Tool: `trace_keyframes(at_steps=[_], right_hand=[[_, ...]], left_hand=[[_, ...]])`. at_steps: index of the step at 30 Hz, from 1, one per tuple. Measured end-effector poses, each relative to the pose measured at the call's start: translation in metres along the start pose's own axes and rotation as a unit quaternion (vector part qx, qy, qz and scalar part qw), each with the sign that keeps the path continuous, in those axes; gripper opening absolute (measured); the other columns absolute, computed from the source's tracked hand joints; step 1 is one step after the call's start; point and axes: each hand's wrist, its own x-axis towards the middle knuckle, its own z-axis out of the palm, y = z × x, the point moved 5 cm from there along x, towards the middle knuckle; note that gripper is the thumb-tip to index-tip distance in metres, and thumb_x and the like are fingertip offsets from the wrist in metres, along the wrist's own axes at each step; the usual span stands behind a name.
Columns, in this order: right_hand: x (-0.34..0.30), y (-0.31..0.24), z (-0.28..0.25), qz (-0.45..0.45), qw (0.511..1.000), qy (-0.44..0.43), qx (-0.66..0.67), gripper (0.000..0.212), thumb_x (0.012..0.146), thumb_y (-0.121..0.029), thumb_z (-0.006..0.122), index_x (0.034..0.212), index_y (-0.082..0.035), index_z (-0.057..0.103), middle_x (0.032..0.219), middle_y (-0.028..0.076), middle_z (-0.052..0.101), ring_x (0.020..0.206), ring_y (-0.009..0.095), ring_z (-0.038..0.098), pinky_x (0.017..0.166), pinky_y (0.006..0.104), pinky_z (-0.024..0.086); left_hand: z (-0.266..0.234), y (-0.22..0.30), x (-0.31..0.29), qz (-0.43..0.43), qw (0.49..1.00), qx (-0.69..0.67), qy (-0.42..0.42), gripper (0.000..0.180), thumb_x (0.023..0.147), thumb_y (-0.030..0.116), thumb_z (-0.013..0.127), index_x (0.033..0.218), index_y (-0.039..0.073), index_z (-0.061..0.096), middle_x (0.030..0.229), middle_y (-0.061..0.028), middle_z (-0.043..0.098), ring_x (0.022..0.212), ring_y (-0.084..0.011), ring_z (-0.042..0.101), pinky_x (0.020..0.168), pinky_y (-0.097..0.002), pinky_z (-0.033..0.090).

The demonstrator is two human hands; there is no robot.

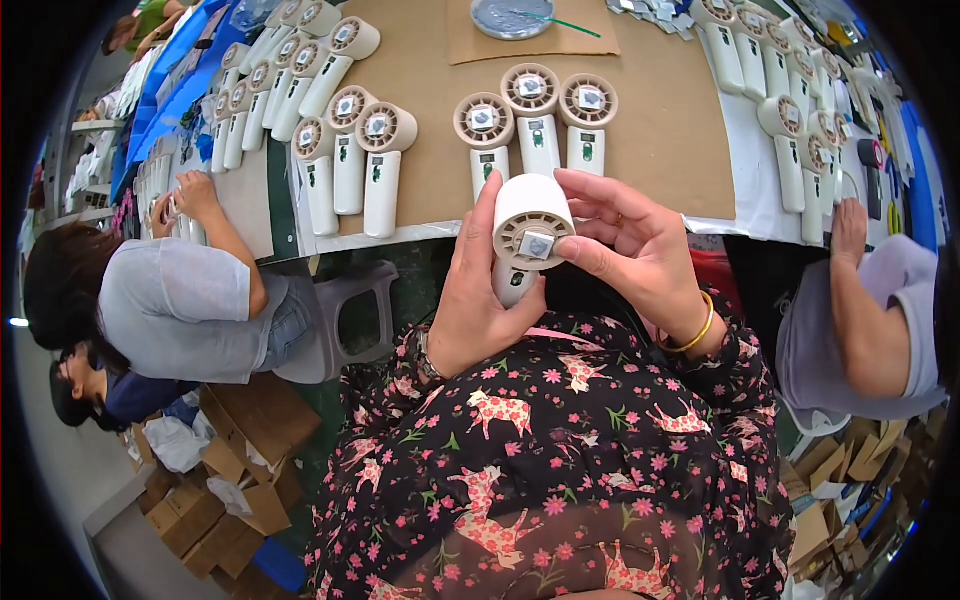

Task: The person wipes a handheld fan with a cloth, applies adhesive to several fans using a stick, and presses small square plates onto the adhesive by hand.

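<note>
Your left hand [475, 300] clasps the white fan [527, 200]; your spread right hand [640, 240] thumbs its square plate [537, 245]. Uneven pressure could skew it.

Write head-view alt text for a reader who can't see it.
The left hand holds a white handheld fan; the right hand has its thumb at the edge of a gray square piece on the grille. Beyond, similar fans lie grouped on a brown-topped table. Co-workers flank both sides.
</note>
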Motion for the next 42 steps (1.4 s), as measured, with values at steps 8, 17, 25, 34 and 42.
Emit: trace_keyframes(at_steps=[8,17,25,34,42], right_hand=[[-0.008,0.016,-0.009,0.025,0.999,0.012,0.021,0.056,0.103,0.002,0.076,0.155,0.009,0.054,0.141,0.018,0.071,0.131,0.023,0.069,0.113,0.0373,0.058],[-0.008,0.03,-0.011,0.038,0.999,0.024,0.03,0.054,0.104,0.001,0.074,0.154,0.009,0.055,0.141,0.018,0.071,0.13,0.022,0.07,0.113,0.0375,0.058],[-0.008,0.032,-0.011,0.029,0.999,0.029,0.004,0.057,0.103,0.002,0.075,0.156,0.009,0.053,0.143,0.017,0.069,0.131,0.021,0.069,0.113,0.037,0.058],[-0.008,0.039,-0.008,0.046,0.998,0.028,0.025,0.059,0.102,0.005,0.074,0.157,0.009,0.052,0.144,0.017,0.068,0.131,0.02,0.068,0.114,0.0363,0.057],[-0.012,0.044,-0.006,0.052,0.998,0.033,0.027,0.058,0.102,0.005,0.075,0.155,0.01,0.053,0.143,0.018,0.068,0.131,0.021,0.068,0.114,0.0369,0.057]], left_hand=[[0.012,-0.006,0.0,-0.031,0.995,-0.026,-0.088,0.112,0.089,-0.004,0.069,0.177,0.004,0.0,0.147,-0.0265,0.061,0.132,-0.0373,0.067,0.112,-0.0428,0.051],[0.015,-0.015,-0.001,-0.032,0.992,-0.016,-0.118,0.114,0.089,-0.005,0.068,0.176,0.004,-0.005,0.149,-0.0266,0.059,0.137,-0.0387,0.064,0.115,-0.0428,0.049],[0.013,-0.015,0.002,-0.056,0.99,-0.062,-0.111,0.108,0.09,-0.01,0.066,0.177,0.0,0.002,0.158,-0.0176,0.051,0.145,-0.0254,0.055,0.12,-0.0398,0.045],[0.006,-0.011,0.002,-0.182,0.945,-0.255,-0.092,0.081,0.107,0.011,0.054,0.177,0.006,0.014,0.146,-0.0184,0.06,0.109,-0.0223,0.072,0.094,-0.038,0.061],[0.009,-0.012,-0.001,-0.207,0.949,-0.228,-0.07,0.062,0.117,0.021,0.044,0.174,0.006,0.025,0.132,-0.0169,0.068,0.092,-0.0195,0.075,0.082,-0.0343,0.064]])
